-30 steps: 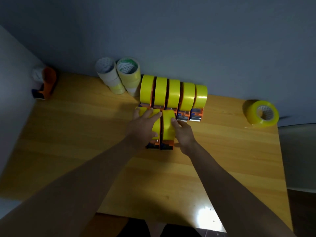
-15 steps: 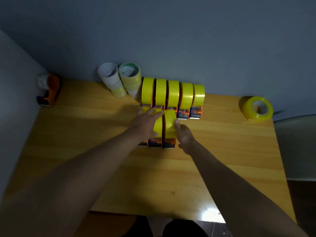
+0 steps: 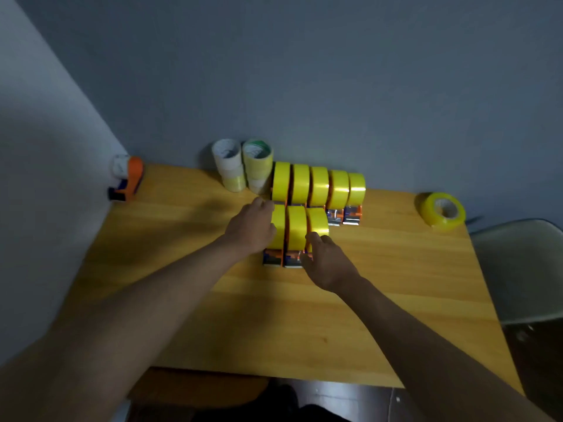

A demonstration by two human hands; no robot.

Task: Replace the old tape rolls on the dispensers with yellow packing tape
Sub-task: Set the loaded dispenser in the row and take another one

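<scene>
Five orange dispensers loaded with yellow tape [image 3: 318,185] stand in a row at the back of the wooden table [image 3: 380,293]. In front of them is a second row of three yellow-taped dispensers [image 3: 297,226], side by side and touching. My left hand [image 3: 251,229] lies flat against the left side of the leftmost one. My right hand [image 3: 327,263] touches the near right side of the rightmost one, hiding its base. A loose yellow roll [image 3: 443,210] lies at the back right.
Two stacks of old pale rolls [image 3: 243,166] stand against the wall, left of the back row. An orange dispenser with a white roll [image 3: 128,178] sits in the far left corner. A grey chair [image 3: 518,269] stands beyond the table's right edge.
My left hand slid off the top of the front rolls to their left side, uncovering a third front dispenser. My right hand drew back toward me. The view tilted upward.
</scene>
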